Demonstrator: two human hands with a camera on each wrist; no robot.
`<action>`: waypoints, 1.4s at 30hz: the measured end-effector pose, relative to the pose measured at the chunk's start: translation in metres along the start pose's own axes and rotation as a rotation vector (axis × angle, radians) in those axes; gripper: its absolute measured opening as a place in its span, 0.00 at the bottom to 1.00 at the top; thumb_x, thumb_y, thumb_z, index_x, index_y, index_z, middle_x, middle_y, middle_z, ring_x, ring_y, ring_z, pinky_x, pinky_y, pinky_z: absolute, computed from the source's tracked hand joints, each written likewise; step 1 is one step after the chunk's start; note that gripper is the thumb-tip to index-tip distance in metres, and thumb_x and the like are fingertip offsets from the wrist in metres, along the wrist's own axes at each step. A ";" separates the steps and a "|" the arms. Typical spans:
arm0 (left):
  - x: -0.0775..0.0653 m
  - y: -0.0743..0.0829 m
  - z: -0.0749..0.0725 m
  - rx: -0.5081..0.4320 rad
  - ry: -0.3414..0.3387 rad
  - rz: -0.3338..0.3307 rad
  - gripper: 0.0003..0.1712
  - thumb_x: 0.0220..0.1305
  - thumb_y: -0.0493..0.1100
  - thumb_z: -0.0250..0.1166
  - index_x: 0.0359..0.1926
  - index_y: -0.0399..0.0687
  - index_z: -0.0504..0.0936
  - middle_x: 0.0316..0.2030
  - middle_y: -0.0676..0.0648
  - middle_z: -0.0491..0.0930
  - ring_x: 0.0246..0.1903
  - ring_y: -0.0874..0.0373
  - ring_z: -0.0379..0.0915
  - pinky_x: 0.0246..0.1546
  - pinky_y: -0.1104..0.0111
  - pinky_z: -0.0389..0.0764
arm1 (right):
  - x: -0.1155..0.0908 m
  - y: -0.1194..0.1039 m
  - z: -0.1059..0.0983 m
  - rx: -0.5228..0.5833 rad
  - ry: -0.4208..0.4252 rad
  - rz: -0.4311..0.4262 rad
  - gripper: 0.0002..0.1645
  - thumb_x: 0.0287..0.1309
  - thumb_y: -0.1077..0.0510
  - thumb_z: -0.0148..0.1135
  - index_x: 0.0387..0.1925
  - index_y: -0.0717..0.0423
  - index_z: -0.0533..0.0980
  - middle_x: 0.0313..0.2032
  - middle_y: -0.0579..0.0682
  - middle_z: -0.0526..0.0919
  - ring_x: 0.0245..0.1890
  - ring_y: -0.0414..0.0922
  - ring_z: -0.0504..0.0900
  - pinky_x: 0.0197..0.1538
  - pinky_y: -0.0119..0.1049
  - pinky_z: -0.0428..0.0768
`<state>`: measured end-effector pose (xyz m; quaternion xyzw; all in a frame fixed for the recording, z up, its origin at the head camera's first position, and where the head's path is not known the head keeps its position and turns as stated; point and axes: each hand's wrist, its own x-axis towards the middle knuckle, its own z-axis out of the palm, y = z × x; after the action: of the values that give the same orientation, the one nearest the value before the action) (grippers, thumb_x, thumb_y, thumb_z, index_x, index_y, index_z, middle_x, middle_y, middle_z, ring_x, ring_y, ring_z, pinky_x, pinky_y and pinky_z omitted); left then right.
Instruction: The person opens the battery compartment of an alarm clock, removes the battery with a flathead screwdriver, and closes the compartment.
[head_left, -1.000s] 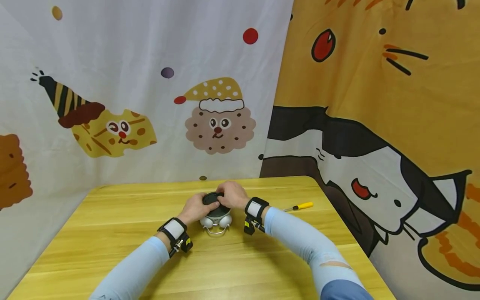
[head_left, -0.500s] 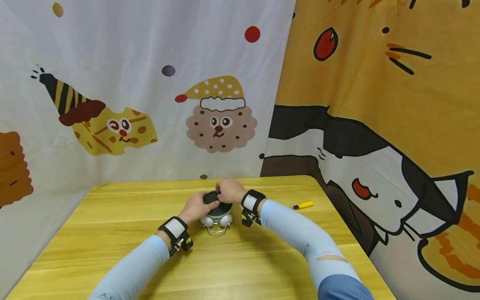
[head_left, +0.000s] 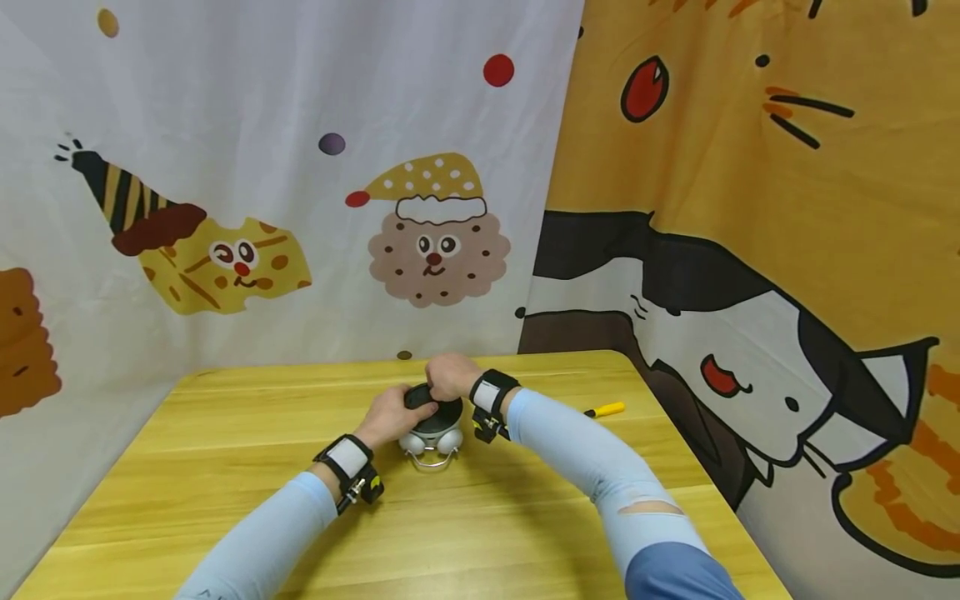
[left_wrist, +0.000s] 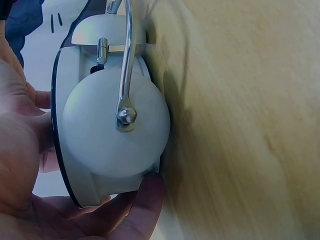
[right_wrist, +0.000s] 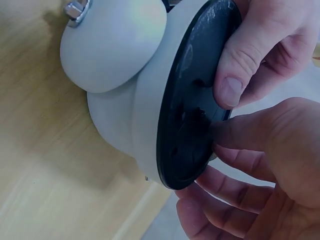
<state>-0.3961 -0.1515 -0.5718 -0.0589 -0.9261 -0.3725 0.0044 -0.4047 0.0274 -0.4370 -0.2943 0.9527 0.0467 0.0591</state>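
A white twin-bell alarm clock [head_left: 441, 421] lies face down on the table, its black back [right_wrist: 175, 135] upward and its bells and metal handle toward me. My left hand [head_left: 388, 417] grips the clock's left side, thumb over the back and fingers below. In the left wrist view the near bell [left_wrist: 112, 127] fills the middle, with fingertips under the body. My right hand [head_left: 452, 377] is at the far edge of the clock. Its thumb is against the black back and its other fingers are curled by the rim; the thumb's tip is hard to make out.
To the right on the wooden table [head_left: 225, 483] lies a tool with a yellow handle [head_left: 609, 410], its front part hidden by my right sleeve. Printed curtains [head_left: 262, 108] hang behind the table and along its right side.
My right hand has shifted slightly left and away along the clock's far edge, and its forearm has swung left over the yellow-handled tool. My left hand and the clock stay in place.
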 end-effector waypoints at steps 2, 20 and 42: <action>0.000 -0.001 -0.001 -0.002 -0.004 -0.002 0.44 0.61 0.83 0.74 0.51 0.48 0.88 0.45 0.47 0.92 0.41 0.56 0.85 0.38 0.66 0.82 | -0.002 -0.002 -0.003 -0.003 -0.006 0.004 0.10 0.78 0.49 0.70 0.49 0.49 0.91 0.48 0.46 0.95 0.45 0.44 0.90 0.52 0.39 0.90; -0.034 0.046 -0.024 -0.003 0.019 0.035 0.41 0.70 0.73 0.73 0.50 0.35 0.87 0.43 0.35 0.90 0.39 0.46 0.85 0.37 0.59 0.84 | 0.002 -0.003 -0.007 -0.006 -0.016 0.032 0.09 0.77 0.50 0.71 0.46 0.49 0.90 0.46 0.45 0.92 0.40 0.42 0.86 0.51 0.37 0.89; -0.028 0.035 -0.018 0.005 0.024 0.037 0.38 0.68 0.73 0.75 0.48 0.41 0.88 0.41 0.41 0.91 0.37 0.51 0.84 0.34 0.62 0.82 | 0.002 -0.004 -0.010 -0.036 -0.041 0.006 0.10 0.76 0.49 0.72 0.50 0.49 0.90 0.49 0.45 0.94 0.44 0.42 0.87 0.52 0.36 0.88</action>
<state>-0.3646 -0.1421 -0.5361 -0.0717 -0.9257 -0.3707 0.0228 -0.4047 0.0222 -0.4280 -0.2915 0.9512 0.0703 0.0733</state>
